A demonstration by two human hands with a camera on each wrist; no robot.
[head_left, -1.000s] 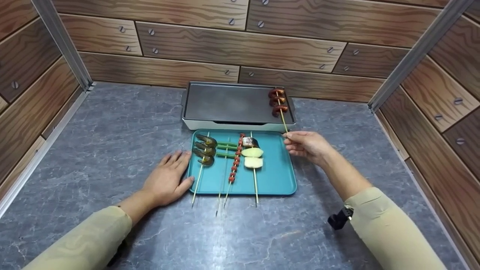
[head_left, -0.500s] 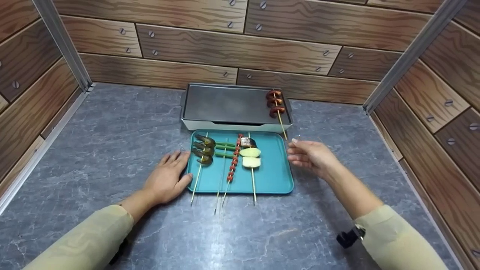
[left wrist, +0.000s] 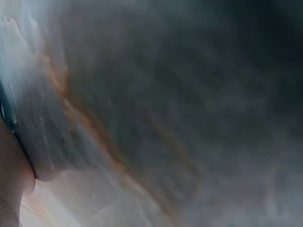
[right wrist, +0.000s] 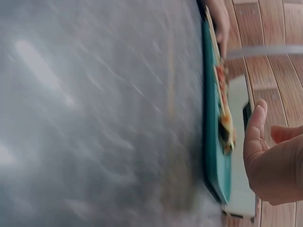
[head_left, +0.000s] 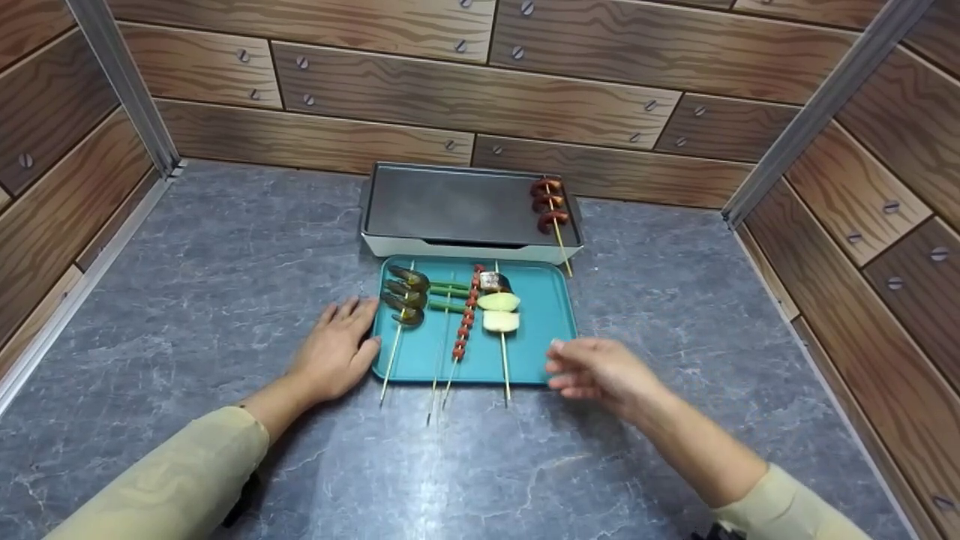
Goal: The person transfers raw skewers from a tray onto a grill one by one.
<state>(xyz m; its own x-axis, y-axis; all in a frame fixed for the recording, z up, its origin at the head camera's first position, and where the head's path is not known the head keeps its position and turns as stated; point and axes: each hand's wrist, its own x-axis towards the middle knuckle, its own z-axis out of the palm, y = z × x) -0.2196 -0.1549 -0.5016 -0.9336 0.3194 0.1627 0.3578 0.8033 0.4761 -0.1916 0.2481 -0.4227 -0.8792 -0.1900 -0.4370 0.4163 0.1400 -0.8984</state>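
Observation:
My left hand rests flat on the table, fingertips at the left edge of a teal tray. Over the tray's front right corner is my right hand, fingers loosely bent and holding nothing; the right wrist view also shows this hand bare. On the tray lie a shrimp skewer, a skewer with green stalks, one of small red pieces, and one with pale chunks below a dark silvery piece. A skewer of reddish-brown curled pieces lies on the griddle, its stick poking over the front.
The black-topped griddle with a pale base stands right behind the tray. Several skewer sticks overhang the tray's front edge. Wood-patterned walls enclose the grey marbled table. The left wrist view is mostly blurred tabletop.
My right hand let go of the reddish-brown skewer's stick, leaving it on the griddle, then drew back toward the tray's front right corner. The left hand has stayed in place.

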